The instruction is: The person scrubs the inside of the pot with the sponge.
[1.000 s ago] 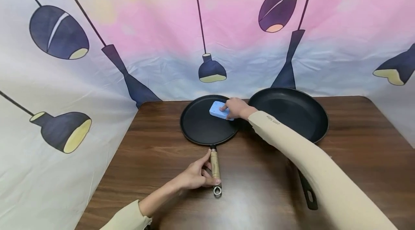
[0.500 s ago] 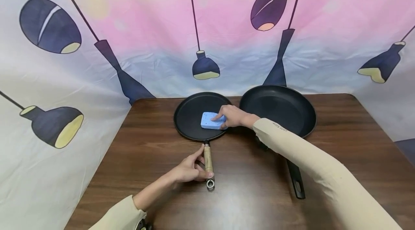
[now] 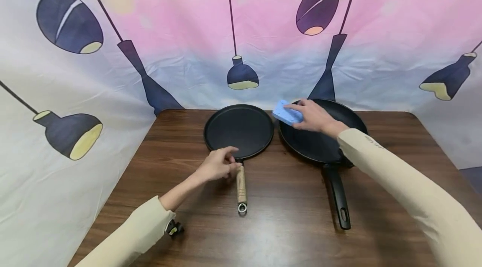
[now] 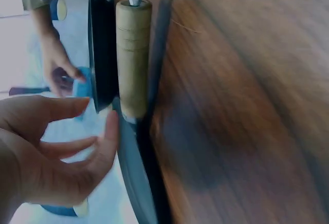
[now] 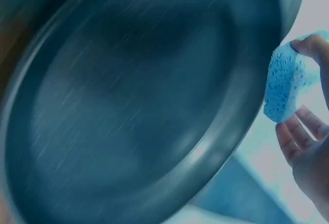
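A flat black crepe pan [image 3: 240, 129] lies on the table, its wooden handle [image 3: 241, 185] pointing toward me. Close by the top of that handle is my left hand [image 3: 216, 166], fingers loosely bent and holding nothing. In the left wrist view a gap shows between its fingers and the wooden handle [image 4: 132, 59]. My right hand [image 3: 317, 117] pinches a light blue sponge [image 3: 287, 113] between thumb and fingers, raised over the left rim of a deeper black frying pan [image 3: 314, 145]. The right wrist view shows the porous sponge [image 5: 281, 85] beside the frying pan [image 5: 133, 90].
The frying pan's black handle [image 3: 338, 200] points toward the front of the brown wooden table [image 3: 286, 221]. A cloth backdrop [image 3: 180, 41] printed with hanging lamps rises behind the table and along its left side.
My right hand has lifted the sponge off the crepe pan and carried it right, over the frying pan. The left hand has let go of the wooden handle and moved slightly up.
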`<action>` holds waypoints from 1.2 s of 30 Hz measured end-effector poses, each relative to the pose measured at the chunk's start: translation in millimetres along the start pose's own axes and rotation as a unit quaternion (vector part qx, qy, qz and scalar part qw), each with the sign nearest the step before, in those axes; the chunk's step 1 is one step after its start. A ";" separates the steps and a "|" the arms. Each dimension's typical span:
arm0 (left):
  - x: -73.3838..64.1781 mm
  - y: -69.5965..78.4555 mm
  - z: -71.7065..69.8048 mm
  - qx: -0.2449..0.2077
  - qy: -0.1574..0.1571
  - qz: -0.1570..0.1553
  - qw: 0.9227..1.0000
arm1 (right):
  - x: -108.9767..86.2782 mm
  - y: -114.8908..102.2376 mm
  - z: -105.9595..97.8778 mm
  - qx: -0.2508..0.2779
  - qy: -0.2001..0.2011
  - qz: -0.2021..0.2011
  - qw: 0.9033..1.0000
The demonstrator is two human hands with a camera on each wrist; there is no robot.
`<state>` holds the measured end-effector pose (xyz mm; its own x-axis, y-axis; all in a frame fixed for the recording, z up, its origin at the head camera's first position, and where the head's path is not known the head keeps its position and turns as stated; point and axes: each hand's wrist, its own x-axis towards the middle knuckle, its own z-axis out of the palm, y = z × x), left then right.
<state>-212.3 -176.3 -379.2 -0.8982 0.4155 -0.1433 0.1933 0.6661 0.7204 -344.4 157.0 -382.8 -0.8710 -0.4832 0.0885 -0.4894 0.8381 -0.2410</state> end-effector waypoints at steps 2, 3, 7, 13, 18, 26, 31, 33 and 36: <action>4.8 7.4 7.7 -0.003 -0.008 0.049 0.999 | -9.7 14.5 5.5 -0.034 -0.021 0.002 0.999; 6.0 12.1 14.3 -0.013 -0.025 0.070 0.997 | -13.8 19.6 9.0 -0.055 -0.032 -0.005 0.998; 8.2 36.0 51.7 -0.047 -0.130 0.108 0.985 | -22.5 32.6 24.4 -0.097 -0.054 -0.034 0.993; 11.4 69.7 105.8 -0.071 -0.279 0.140 0.948 | -29.6 47.7 35.4 -0.117 -0.035 -0.022 0.992; 9.2 85.6 135.1 -0.160 -0.331 0.075 0.927 | -26.9 55.3 41.2 -0.160 -0.020 -0.036 0.986; 14.9 100.0 167.7 -0.292 -0.346 -0.068 0.889 | -29.7 66.3 31.3 -0.246 -0.002 0.011 0.969; 16.7 108.5 174.8 -0.308 -0.311 -0.068 0.896 | -46.6 82.0 9.6 -0.297 -0.023 0.023 0.954; 19.4 110.5 177.8 -0.307 -0.297 -0.063 0.902 | -54.1 89.8 -1.3 -0.321 -0.033 0.020 0.946; 23.5 114.5 182.3 -0.322 -0.278 -0.061 0.903 | -65.4 98.2 -18.2 -0.334 -0.056 0.023 0.941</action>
<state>-139.3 22.7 -423.7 -0.5253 0.7295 -0.4381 -0.3251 0.3037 0.8956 -336.3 275.6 -394.6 -0.9005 -0.4345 -0.0175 -0.4004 0.8129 0.4228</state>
